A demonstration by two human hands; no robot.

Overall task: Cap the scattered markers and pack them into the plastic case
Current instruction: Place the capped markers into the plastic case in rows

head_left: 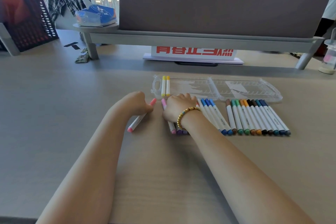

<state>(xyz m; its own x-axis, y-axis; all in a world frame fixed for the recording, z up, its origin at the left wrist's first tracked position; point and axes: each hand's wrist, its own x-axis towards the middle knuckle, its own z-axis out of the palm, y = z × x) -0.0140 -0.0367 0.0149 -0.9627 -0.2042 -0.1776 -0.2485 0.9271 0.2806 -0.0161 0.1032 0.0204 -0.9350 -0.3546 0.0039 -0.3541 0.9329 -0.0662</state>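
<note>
A clear plastic case [236,94] lies open on the desk, with two capped yellow markers [165,86] in its left end. My left hand [137,102] is closed on a capped pink marker [140,120] that slants on the desk left of the case. My right hand [177,108], with a bead bracelet at the wrist, rests on a cluster of pink and purple markers [174,129] just below the case; whether it grips one is hidden. To the right lie blue markers [213,114] and a row of several capped markers [258,118] in brown, green, orange, black and blue.
A grey partition on a raised shelf [200,39] stands behind the case, with a red-and-white sign [194,53] under it. A dark mesh basket [31,29] sits at the far left. A clear bottle [330,58] stands at the far right. People stand behind the partition.
</note>
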